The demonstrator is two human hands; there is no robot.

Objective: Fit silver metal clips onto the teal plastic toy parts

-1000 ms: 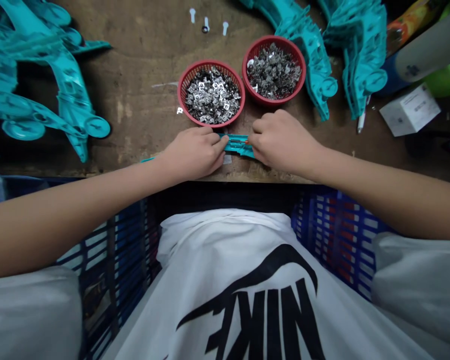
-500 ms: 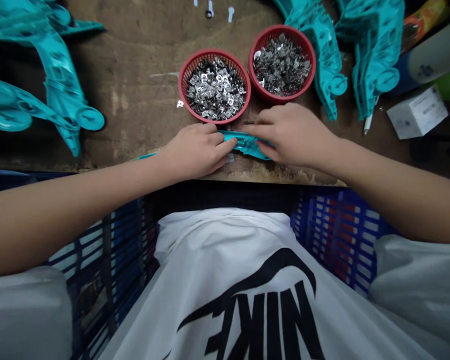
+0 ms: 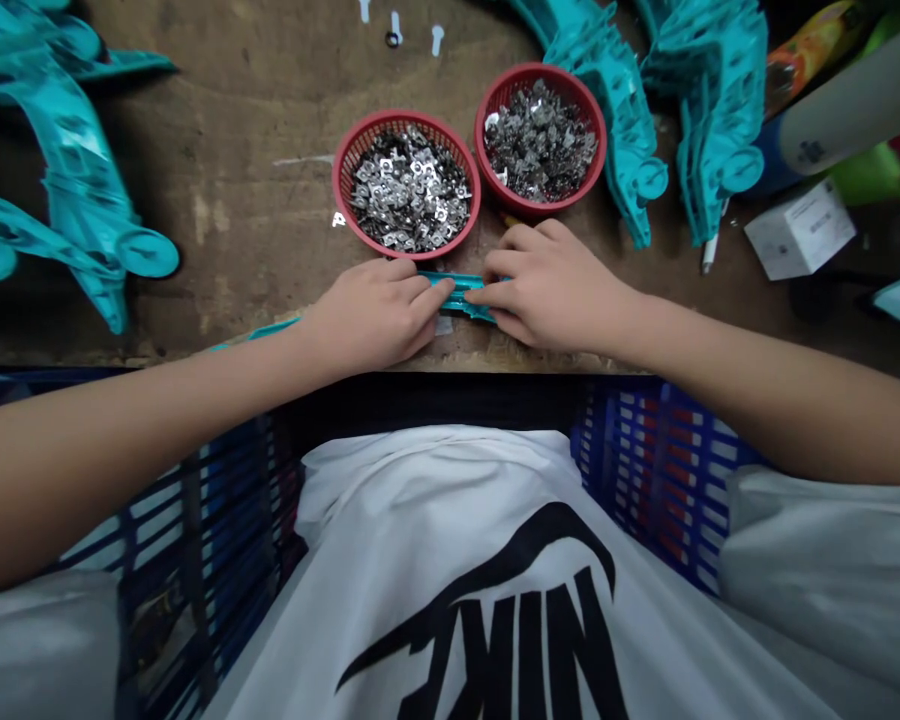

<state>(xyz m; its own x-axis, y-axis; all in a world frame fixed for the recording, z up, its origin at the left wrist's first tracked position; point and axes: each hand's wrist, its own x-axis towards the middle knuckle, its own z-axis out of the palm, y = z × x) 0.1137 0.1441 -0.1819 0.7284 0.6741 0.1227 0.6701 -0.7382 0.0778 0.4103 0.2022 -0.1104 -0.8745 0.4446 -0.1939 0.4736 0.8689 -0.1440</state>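
Note:
Near the table's front edge lies a long teal plastic part, ribbed where it shows between my two hands. My left hand is closed over it, index finger pressing on top. From the other side my right hand is closed at the part too, its fingertips on the ribbed stretch; I cannot see whether a small piece is under them. Just beyond my hands stand a red basket of shiny flat metal clips and a second red basket of duller metal clips.
Teal mouldings lie at the left and stacked at the back right. A small white box, a pen and a large bottle are at the right. Blue crates flank my lap below the table edge.
My right hand has shifted left along the teal part, closer to my left hand, and its fingers have drawn in. The whole view has also moved slightly.

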